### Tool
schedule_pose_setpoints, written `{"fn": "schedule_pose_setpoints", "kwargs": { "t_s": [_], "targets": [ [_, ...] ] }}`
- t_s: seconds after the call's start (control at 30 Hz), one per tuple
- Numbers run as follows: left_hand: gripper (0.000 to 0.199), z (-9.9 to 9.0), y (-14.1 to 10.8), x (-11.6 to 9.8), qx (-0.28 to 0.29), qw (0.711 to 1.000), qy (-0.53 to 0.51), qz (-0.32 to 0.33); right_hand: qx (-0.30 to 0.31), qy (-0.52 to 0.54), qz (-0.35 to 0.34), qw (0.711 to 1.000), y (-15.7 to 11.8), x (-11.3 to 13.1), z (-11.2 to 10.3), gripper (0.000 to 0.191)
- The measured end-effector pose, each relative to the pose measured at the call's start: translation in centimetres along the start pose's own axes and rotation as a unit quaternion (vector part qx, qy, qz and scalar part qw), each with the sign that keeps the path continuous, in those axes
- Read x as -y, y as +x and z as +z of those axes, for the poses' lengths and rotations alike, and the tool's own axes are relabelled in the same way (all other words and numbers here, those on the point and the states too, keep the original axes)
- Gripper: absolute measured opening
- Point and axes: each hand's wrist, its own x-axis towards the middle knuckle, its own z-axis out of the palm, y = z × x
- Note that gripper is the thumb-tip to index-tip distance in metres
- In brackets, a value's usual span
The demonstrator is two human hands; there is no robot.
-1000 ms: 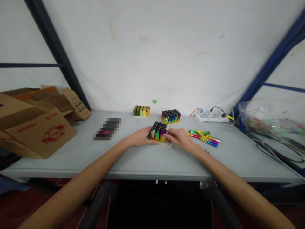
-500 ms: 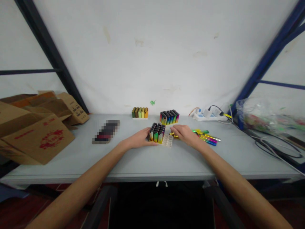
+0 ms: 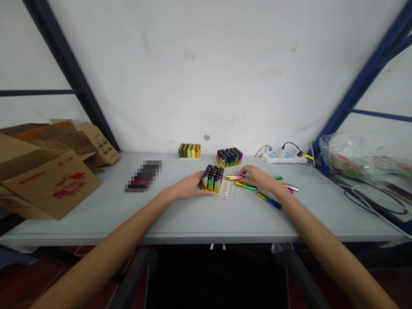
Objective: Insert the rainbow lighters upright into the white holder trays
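Upright lighters with black tops [image 3: 210, 180] fill the left part of a clear tray [image 3: 228, 189], whose right-hand holes show. My left hand [image 3: 189, 186] is wrapped round the left side of this lighter group, thumb at the front. My right hand [image 3: 257, 177] is right of the tray, its fingers closed at the end of a red and gold lighter [image 3: 234, 177] that points left. Beneath and beside it lie loose shiny lighters, among them a yellow-green one [image 3: 246, 186] and a blue and gold one [image 3: 269, 200].
Two more lighter blocks stand near the wall, one yellow-green [image 3: 189, 152], one multicoloured [image 3: 229, 158]. Cardboard boxes [image 3: 58, 180] are at the left, beside a blurred dark item [image 3: 143, 176]. A power strip [image 3: 283, 158], cables and plastic bags [image 3: 360, 156] are on the right.
My right hand has moved slightly right, away from the tray, and a red and gold lighter now shows at its fingers. The loose lighters are more spread out. My left hand has stayed in place.
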Motion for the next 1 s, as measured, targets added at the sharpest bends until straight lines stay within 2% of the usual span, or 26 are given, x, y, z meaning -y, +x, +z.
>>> {"fn": "schedule_pose_setpoints", "kwargs": {
  "t_s": [0.1, 0.2, 0.3, 0.4, 0.53, 0.63, 0.7, 0.8, 0.9, 1.0],
  "targets": [
    [0.074, 0.0, 0.0, 0.0, -0.006, 1.0, -0.008, 0.005, -0.016, 0.066, 0.013, 0.998, -0.1, 0.6, -0.3, 0.027],
    [0.074, 0.1, 0.0, 0.0, -0.006, 1.0, -0.007, 0.001, -0.07, 0.163, 0.023, 0.984, -0.1, 1.1, -0.6, 0.035],
    [0.074, 0.1, 0.0, -0.1, -0.008, 1.0, -0.011, 0.0, -0.115, 0.27, 0.049, 0.955, 0.1, 1.7, -0.5, 0.042],
    [0.074, 0.1, 0.0, -0.1, -0.011, 1.0, -0.01, 0.004, -0.139, 0.374, 0.076, 0.914, 0.2, 2.4, -0.1, 0.046],
    [0.074, 0.0, -0.1, -0.1, -0.01, 1.0, -0.006, 0.004, -0.092, 0.514, 0.1, 0.847, 0.1, 3.6, 0.4, 0.044],
    [0.073, 0.0, -0.1, -0.2, -0.009, 1.0, -0.012, 0.002, -0.052, 0.562, 0.092, 0.82, -0.1, 4.3, 0.8, 0.04],
    [0.073, 0.0, -0.1, -0.3, -0.008, 1.0, -0.011, 0.001, -0.038, 0.556, 0.087, 0.826, -0.1, 4.6, 1.1, 0.038],
    [0.074, 0.0, -0.1, -0.2, -0.008, 1.0, -0.01, 0.003, -0.032, 0.491, 0.092, 0.866, 0.1, 4.7, 1.8, 0.04],
    [0.073, 0.0, -0.1, -0.2, -0.009, 1.0, -0.013, 0.002, -0.072, 0.357, 0.086, 0.927, 0.5, 4.5, 2.6, 0.048],
    [0.073, 0.0, -0.1, -0.3, -0.008, 1.0, -0.015, 0.001, -0.134, 0.226, 0.079, 0.962, 0.8, 4.5, 3.4, 0.051]
  ]
}}
